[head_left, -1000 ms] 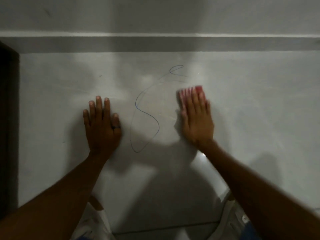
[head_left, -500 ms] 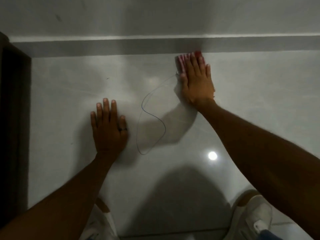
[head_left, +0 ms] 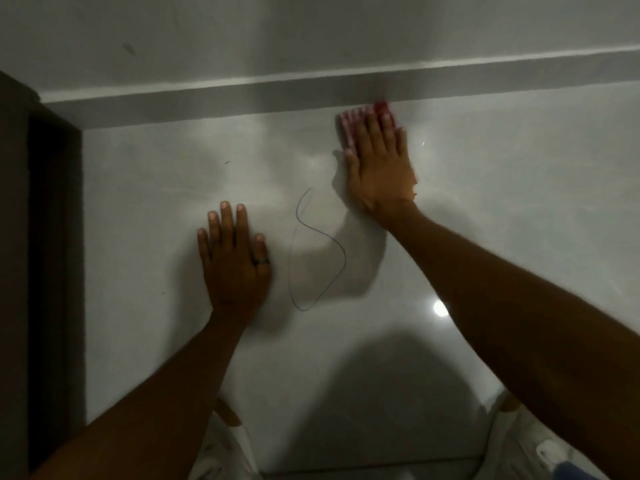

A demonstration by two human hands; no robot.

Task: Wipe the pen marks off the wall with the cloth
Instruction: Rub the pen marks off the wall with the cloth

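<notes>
A thin blue pen line [head_left: 320,251] curls in an S-like loop on the glossy grey wall [head_left: 519,202], between my two hands. My right hand [head_left: 379,168] lies flat on the wall just above and right of the line. It presses a pink-and-red cloth [head_left: 346,128], which shows only past the fingertips, close under the horizontal ledge. My left hand [head_left: 233,265] rests flat on the wall left of the line, fingers apart, a dark ring on one finger, holding nothing.
A pale horizontal ledge [head_left: 311,86] crosses the wall above my right hand. A dark door frame [head_left: 45,254] borders the wall on the left. A bright light reflection [head_left: 440,308] sits by my right forearm. My white shoes [head_left: 540,448] show at the bottom.
My right hand slid the cloth upward from beside the loop to just under the ledge. The top curl of the pen line is gone. My left hand stayed put.
</notes>
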